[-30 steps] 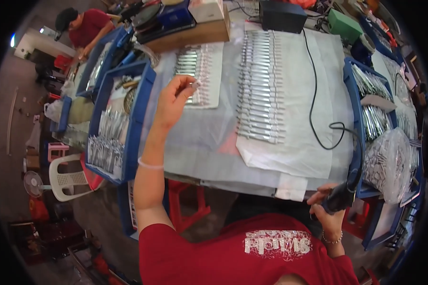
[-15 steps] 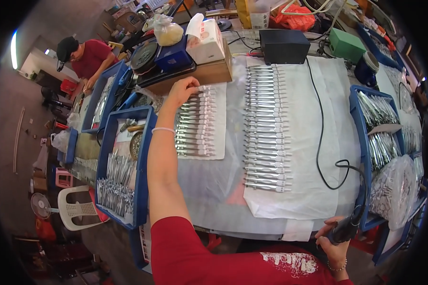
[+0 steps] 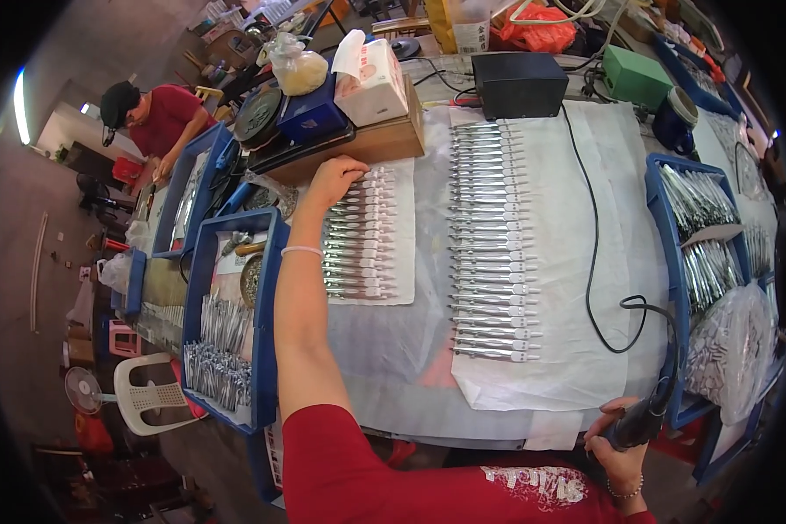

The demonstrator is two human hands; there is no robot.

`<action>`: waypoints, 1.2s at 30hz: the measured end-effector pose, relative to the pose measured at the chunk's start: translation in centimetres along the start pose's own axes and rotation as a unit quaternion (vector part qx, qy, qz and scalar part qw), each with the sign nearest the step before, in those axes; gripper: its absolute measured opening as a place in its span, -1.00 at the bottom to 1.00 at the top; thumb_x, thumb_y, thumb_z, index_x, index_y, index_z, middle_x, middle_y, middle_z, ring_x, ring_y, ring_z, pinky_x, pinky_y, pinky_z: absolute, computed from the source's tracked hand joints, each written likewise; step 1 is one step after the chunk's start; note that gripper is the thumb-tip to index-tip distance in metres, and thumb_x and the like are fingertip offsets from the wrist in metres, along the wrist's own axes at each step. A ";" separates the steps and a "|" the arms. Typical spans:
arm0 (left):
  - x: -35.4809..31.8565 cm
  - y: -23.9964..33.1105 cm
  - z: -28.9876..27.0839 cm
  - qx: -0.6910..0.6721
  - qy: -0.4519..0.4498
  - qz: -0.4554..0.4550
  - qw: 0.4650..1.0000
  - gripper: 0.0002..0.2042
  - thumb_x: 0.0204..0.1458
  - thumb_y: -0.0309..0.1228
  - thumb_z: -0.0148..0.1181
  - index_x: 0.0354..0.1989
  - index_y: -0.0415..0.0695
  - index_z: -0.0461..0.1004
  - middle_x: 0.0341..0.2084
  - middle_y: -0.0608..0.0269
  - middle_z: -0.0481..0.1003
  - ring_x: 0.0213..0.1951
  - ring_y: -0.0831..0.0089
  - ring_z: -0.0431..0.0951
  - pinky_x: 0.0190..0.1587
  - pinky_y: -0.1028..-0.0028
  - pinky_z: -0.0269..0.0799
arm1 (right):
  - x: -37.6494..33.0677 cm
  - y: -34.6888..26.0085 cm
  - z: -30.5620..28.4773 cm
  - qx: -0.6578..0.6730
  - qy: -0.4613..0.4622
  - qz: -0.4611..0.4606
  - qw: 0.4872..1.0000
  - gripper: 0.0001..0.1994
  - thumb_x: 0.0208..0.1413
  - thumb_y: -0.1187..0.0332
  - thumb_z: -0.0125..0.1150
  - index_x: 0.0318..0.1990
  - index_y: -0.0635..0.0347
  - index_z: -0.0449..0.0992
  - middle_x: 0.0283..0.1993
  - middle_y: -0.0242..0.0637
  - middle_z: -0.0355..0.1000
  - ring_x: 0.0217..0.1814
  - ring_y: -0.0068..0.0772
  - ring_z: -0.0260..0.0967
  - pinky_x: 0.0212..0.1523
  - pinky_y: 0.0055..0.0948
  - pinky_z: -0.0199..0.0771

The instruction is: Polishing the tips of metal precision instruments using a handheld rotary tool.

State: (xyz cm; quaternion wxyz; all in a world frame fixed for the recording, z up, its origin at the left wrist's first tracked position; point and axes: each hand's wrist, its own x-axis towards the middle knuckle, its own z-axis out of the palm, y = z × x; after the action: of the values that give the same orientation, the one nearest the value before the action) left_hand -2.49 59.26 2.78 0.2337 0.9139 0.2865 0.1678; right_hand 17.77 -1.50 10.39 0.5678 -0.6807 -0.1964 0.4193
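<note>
My left hand reaches to the far end of the shorter row of slim silver metal pieces with pale ends. Its fingers are pinched together at the topmost pieces; what lies between them is hidden. Low at the right, my right hand is wrapped round a black corded hand tool, near the front edge of the table. A longer row of similar silver pieces lies side by side on a white sheet, between my two hands.
Blue bins of metal parts stand left and right. A wooden box carrying a tissue pack stands beyond my left hand. The black cable runs from a black box. A co-worker sits far left.
The view has shifted slightly. My left hand's fingers have come down a little at the far end of the short row. My right hand keeps its hold on the tool.
</note>
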 end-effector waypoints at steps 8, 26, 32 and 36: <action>-3.1 4.9 -1.3 0.000 0.105 0.015 0.994 -0.84 0.08 -0.54 0.12 -0.19 -0.24 0.57 -0.28 0.15 0.57 -0.21 0.32 0.57 -0.11 0.48 0.42 | -1.5 0.1 -0.6 0.023 -0.008 -0.033 0.999 -0.48 -0.20 0.52 0.38 -0.03 0.25 0.28 -0.45 -0.23 0.48 -0.43 -0.53 0.42 -0.40 -0.58 0.39; -16.2 28.8 9.8 -0.096 -0.077 0.180 0.976 -0.93 0.01 -0.51 0.18 -0.34 -0.22 0.51 -0.41 0.13 0.50 -0.33 0.10 0.52 -0.28 0.26 0.43 | -6.9 0.7 -3.5 0.007 -0.092 -0.078 0.993 -0.50 -0.16 0.56 0.39 -0.01 0.22 0.34 -0.41 -0.28 0.49 -0.38 -0.58 0.44 -0.37 -0.60 0.40; -17.4 28.7 12.1 0.015 -0.108 0.203 0.973 -0.89 -0.05 -0.43 0.25 -0.33 -0.11 0.51 -0.40 0.23 0.48 -0.24 0.21 0.50 -0.16 0.25 0.33 | -8.1 1.1 -5.1 0.017 -0.060 -0.085 0.994 -0.51 -0.14 0.54 0.38 -0.02 0.21 0.33 -0.42 -0.26 0.48 -0.39 -0.57 0.43 -0.37 -0.59 0.39; -18.4 29.0 12.5 0.100 -0.068 0.187 0.975 -0.86 -0.06 -0.39 0.27 -0.33 -0.06 0.49 -0.38 0.28 0.47 -0.19 0.26 0.48 -0.11 0.26 0.29 | -7.8 1.3 -4.8 0.022 -0.070 -0.082 0.994 -0.51 -0.16 0.54 0.38 -0.02 0.22 0.32 -0.44 -0.26 0.48 -0.42 -0.57 0.43 -0.40 -0.59 0.39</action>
State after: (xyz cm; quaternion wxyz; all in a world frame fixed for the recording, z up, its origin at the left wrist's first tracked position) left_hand 1.55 22.99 4.36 0.1239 0.9793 0.1091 0.1168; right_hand 16.90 -10.56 11.93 0.5996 -0.6188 -0.2814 0.4223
